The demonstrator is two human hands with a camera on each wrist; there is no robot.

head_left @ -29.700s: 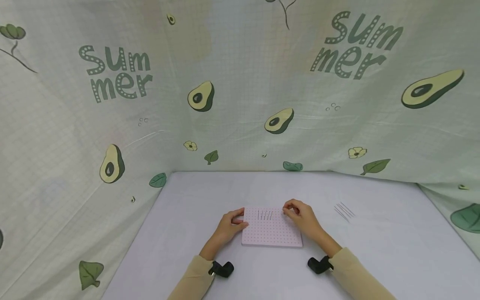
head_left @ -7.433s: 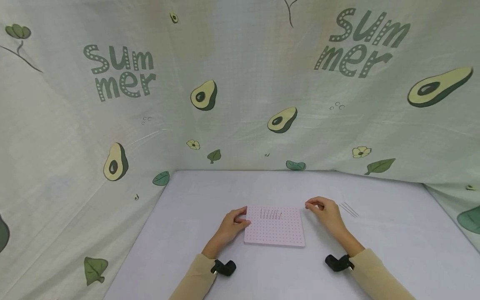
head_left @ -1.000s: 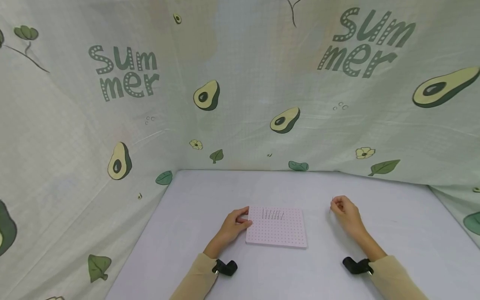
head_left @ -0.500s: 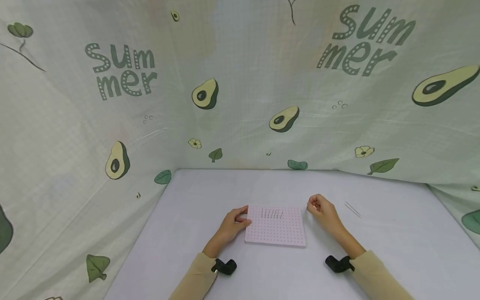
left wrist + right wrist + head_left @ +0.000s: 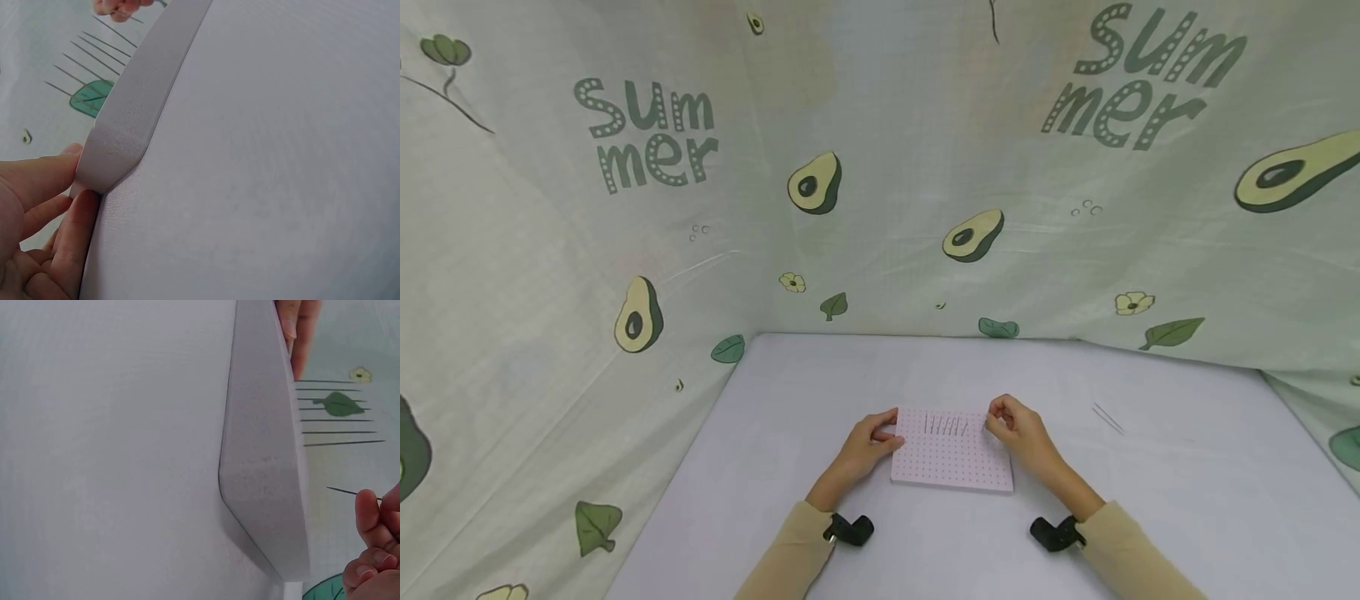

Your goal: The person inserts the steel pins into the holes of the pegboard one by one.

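Note:
A pale pink board [image 5: 955, 467] dotted with rows of small holes lies on the table. Several thin dark needles [image 5: 946, 426] stand upright in one row near its far edge. My left hand [image 5: 861, 450] grips the board's left edge; in the left wrist view its thumb and a finger [image 5: 78, 225] are on either side of the corner. Over the board's far right part, my right hand [image 5: 1021, 433] pinches another needle [image 5: 342, 490] between thumb and forefinger. In the right wrist view that needle's free end is apart from the board.
Two loose needles [image 5: 1108, 419] lie side by side on the white tabletop [image 5: 1165, 492], right of the board. A printed curtain [image 5: 880, 275] hangs behind the table and along its left side.
My right hand has carried a needle leftward from the loose ones to above the board. Compared with the oldest frame, more needles stand in the row and fewer lie loose. My left hand stays put.

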